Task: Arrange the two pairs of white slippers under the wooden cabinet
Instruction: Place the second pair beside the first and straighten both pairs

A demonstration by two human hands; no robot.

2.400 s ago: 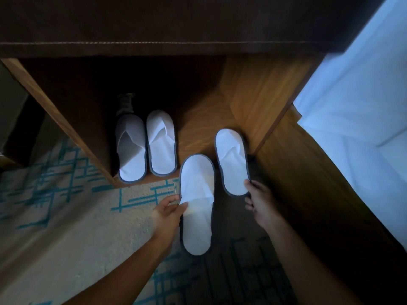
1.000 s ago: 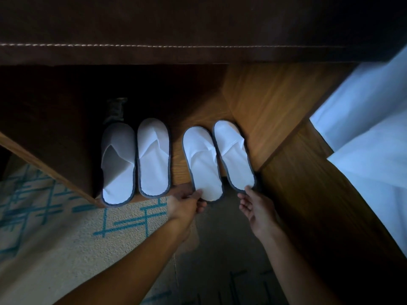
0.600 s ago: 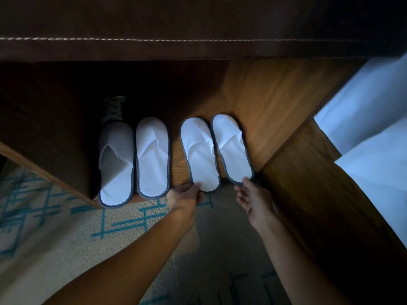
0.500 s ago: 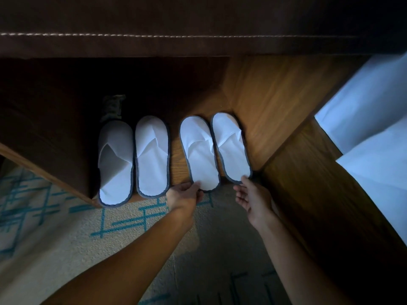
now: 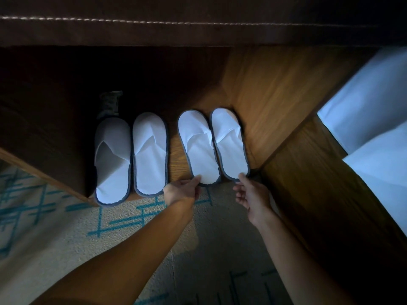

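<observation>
**Four slippers in a row under the cabinet**

The left pair and right pair lie side by side on the cabinet floor, toes inward, a gap between pairs. The right pair lies beside the side panel. The carpet lies in front, heels at its edge. The left hand and right hand touch the right pair's heels.

Four white slippers in a row under the wooden cabinet, toes inward. Left pair side by side, heels at the carpet edge. My left hand touches the heel of the third slipper; my right hand touches the fourth slipper, beside the cabinet's side panel.
</observation>
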